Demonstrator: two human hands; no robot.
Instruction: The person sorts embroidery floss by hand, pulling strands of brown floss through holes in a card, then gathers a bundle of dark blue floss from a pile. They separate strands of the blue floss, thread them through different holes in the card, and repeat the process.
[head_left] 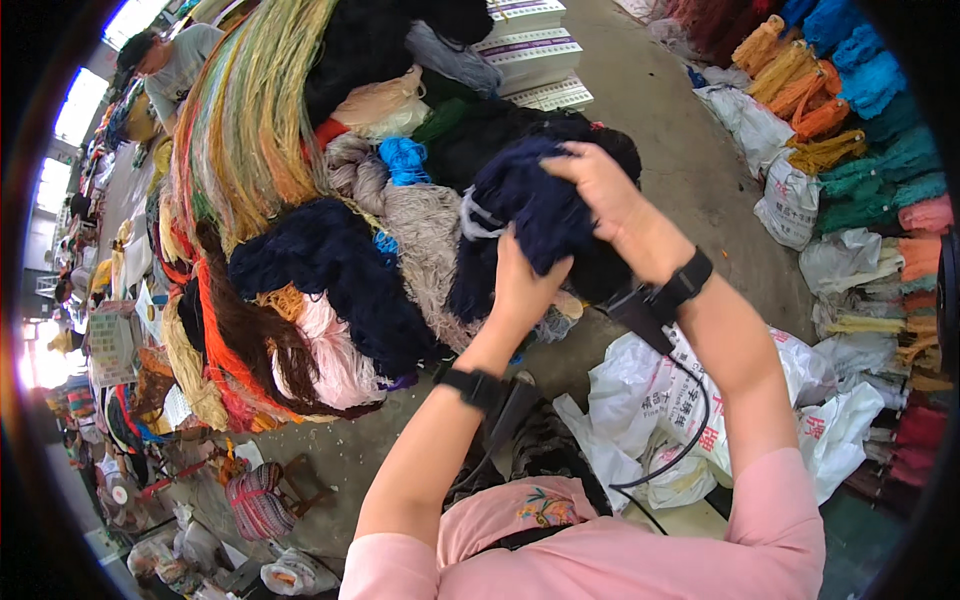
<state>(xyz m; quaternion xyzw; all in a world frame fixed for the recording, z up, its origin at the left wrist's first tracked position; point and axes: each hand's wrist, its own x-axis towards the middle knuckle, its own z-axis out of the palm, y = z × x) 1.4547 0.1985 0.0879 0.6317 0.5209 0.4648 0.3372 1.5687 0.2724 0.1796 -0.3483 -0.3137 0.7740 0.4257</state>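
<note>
Both my hands hold up a bundle of dark navy yarn [540,215] in front of me. My left hand [522,285] grips it from below, fingers buried in the strands. My right hand [605,185] clasps its top right side. Each wrist wears a black band with a cable running down. Behind the bundle lies a big heap of yarn hanks [330,250] in navy, grey, pink, orange and black.
White printed sacks [700,410] lie on the concrete floor by my right arm. Teal, orange and yellow yarn [850,120] is piled at the right. Long multicoloured strands [245,110] hang at upper left, where another person [170,60] bends. A striped bag [258,500] sits at lower left.
</note>
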